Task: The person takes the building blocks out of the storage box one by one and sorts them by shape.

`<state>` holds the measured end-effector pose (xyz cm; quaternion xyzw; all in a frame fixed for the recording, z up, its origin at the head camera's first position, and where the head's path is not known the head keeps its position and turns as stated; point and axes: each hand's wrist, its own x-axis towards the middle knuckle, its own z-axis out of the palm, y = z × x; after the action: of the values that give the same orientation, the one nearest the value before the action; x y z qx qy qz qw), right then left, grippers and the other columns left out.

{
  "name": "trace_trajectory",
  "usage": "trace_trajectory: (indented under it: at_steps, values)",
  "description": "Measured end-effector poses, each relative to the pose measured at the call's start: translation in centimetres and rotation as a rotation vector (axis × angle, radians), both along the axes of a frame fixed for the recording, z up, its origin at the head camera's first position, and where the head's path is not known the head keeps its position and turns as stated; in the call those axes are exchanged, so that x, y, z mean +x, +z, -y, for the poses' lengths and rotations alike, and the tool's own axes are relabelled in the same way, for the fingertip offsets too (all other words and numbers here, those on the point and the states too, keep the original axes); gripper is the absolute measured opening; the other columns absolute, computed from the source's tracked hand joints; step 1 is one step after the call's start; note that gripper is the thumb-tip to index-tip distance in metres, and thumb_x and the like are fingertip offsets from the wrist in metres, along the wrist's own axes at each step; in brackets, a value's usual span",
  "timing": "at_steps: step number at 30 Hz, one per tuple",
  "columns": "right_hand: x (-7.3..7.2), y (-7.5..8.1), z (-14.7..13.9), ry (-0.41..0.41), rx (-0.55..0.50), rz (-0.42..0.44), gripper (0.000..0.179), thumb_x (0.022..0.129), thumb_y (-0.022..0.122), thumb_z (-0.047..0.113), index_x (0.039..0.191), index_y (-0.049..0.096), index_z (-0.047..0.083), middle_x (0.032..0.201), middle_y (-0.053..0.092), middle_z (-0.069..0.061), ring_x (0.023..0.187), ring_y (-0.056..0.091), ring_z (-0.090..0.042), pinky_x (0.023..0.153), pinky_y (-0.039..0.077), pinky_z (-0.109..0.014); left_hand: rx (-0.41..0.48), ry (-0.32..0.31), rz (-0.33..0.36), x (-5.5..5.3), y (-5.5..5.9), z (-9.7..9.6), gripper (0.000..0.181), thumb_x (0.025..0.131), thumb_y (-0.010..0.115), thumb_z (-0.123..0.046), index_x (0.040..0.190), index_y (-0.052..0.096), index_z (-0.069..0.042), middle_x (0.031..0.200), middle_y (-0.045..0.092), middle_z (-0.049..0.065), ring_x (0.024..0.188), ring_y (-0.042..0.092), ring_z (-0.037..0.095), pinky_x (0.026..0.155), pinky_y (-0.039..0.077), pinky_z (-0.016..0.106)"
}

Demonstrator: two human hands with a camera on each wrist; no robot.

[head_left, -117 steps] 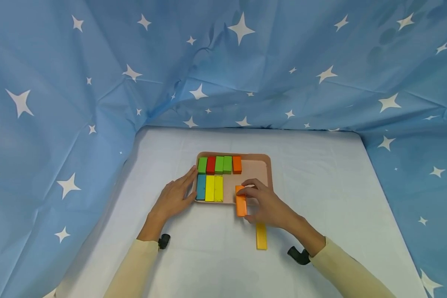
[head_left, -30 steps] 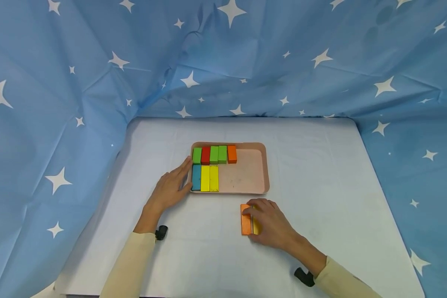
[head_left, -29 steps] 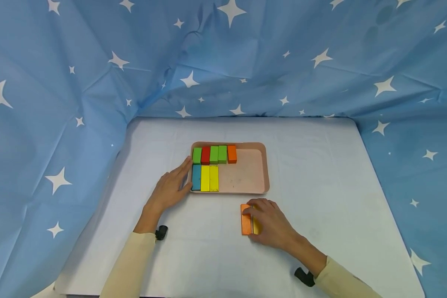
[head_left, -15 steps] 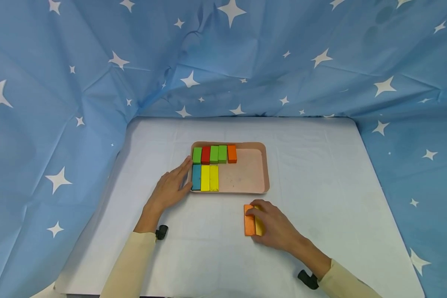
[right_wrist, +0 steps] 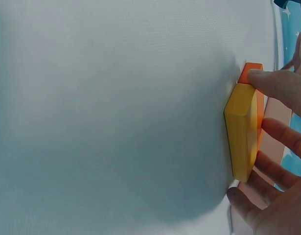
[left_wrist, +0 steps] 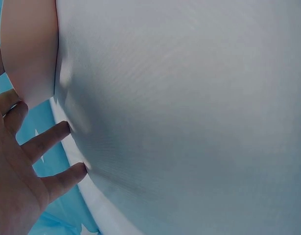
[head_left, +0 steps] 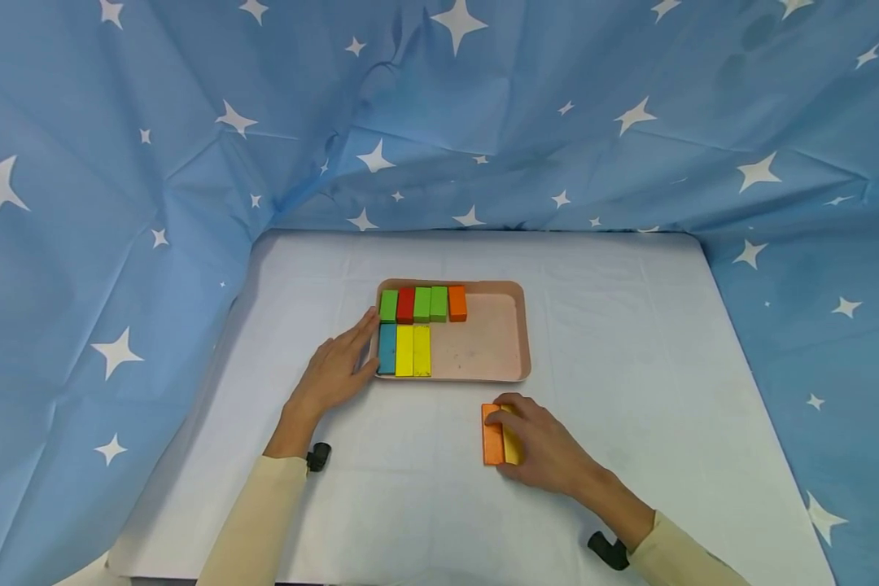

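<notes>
In the head view my right hand (head_left: 542,443) holds an orange block (head_left: 491,435) on the white table in front of the tray. A yellow block (head_left: 512,446) lies close against its right side, partly under my fingers. The right wrist view shows my thumb at the near end of the orange block (right_wrist: 244,73), beside the yellow block (right_wrist: 241,129), and the other fingers along the far side. My left hand (head_left: 333,374), fingers extended, touches the left edge of the pink tray (head_left: 483,380). The left wrist view shows this hand (left_wrist: 18,166) with spread fingers at the tray's side (left_wrist: 30,49).
Inside the tray, the back row has green, red and orange blocks (head_left: 457,303). The front row has a blue block (head_left: 387,350) and two yellow blocks (head_left: 413,350), all at the left. A blue star-patterned curtain (head_left: 439,122) surrounds the table (head_left: 615,325).
The orange block has come from the tray's front edge down beside the yellow block. Over the last second my right hand and both blocks shifted slightly right. My left hand stays at the tray.
</notes>
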<state>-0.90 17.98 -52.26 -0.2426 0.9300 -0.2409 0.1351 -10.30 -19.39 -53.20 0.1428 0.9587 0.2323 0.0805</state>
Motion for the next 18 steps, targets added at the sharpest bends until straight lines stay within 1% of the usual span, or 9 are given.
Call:
trace_trajectory:
  at_steps: [3, 14, 18]
  values:
    - [-0.10, -0.04, -0.05, 0.013, 0.005, -0.025, 0.059, 0.073, 0.093, 0.031, 0.127, 0.069, 0.023, 0.146, 0.053, -0.003, 0.127, 0.056, -0.026, 0.107, 0.050, -0.051, 0.001, -0.001, 0.005, -0.02, 0.07, 0.00, 0.074, 0.106, 0.055, -0.036, 0.169, 0.017, -0.026, 0.175, 0.013, -0.012, 0.157, 0.032, 0.028, 0.121, 0.028, 0.069]
    - [-0.28, 0.15, -0.11, 0.040, 0.002, -0.058, 0.059, 0.072, 0.094, 0.031, 0.125, 0.069, 0.023, 0.144, 0.055, -0.004, 0.128, 0.055, -0.029, 0.109, 0.049, -0.053, 0.009, -0.003, -0.013, 0.06, 0.08, 0.03, 0.073, 0.105, 0.055, -0.035, 0.168, 0.020, -0.023, 0.175, 0.016, -0.008, 0.156, 0.034, 0.031, 0.120, 0.029, 0.070]
    - [-0.32, 0.14, -0.05, 0.044, 0.001, -0.069, 0.060, 0.072, 0.094, 0.032, 0.125, 0.069, 0.024, 0.144, 0.055, -0.003, 0.131, 0.054, -0.029, 0.111, 0.047, -0.054, 0.009, -0.001, -0.005, 0.02, 0.01, 0.05, 0.073, 0.105, 0.055, -0.035, 0.168, 0.019, -0.024, 0.175, 0.016, -0.008, 0.157, 0.033, 0.031, 0.120, 0.028, 0.070]
